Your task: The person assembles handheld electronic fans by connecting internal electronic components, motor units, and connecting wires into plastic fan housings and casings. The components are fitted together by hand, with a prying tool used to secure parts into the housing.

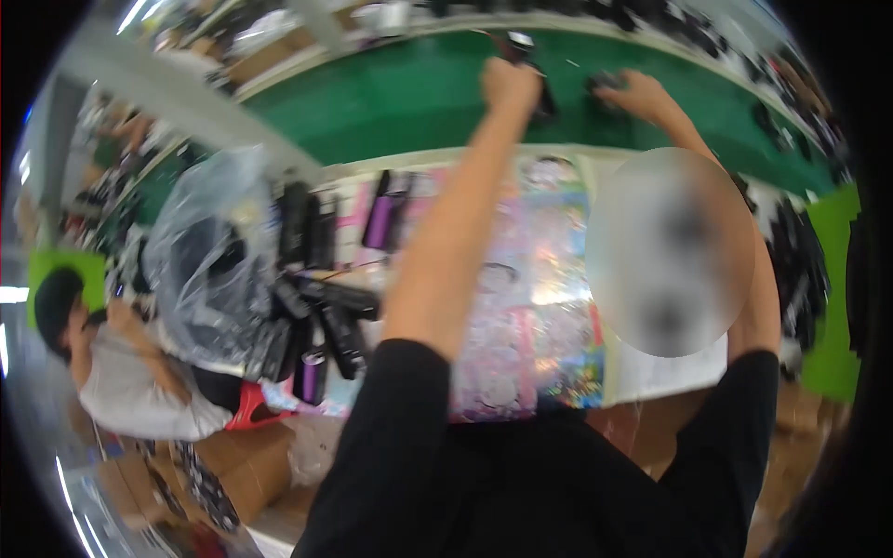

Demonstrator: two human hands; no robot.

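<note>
From the head view, both arms stretch out to the green conveyor belt (391, 98): the left hand (509, 84) has its grip pressed around one dark device (521, 46), and the right hand (642, 93) rests on a second dark item (603, 82), though whether that grip is spread or closing is too blurred to tell. On the tabletop (651, 372) nearer the body, a heap of roughly ten more black and purple devices (321, 307) lies beside a clear plastic bag (200, 251), so by my judgement two pieces are at the belt and most of the pile remains unhandled.

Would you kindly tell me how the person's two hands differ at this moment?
The left hand is a closed fist gripping a dark object; the right hand lies flatter, resting on another dark object. The left reaches slightly farther up the picture than the right. Both stretch over the green belt.
</note>
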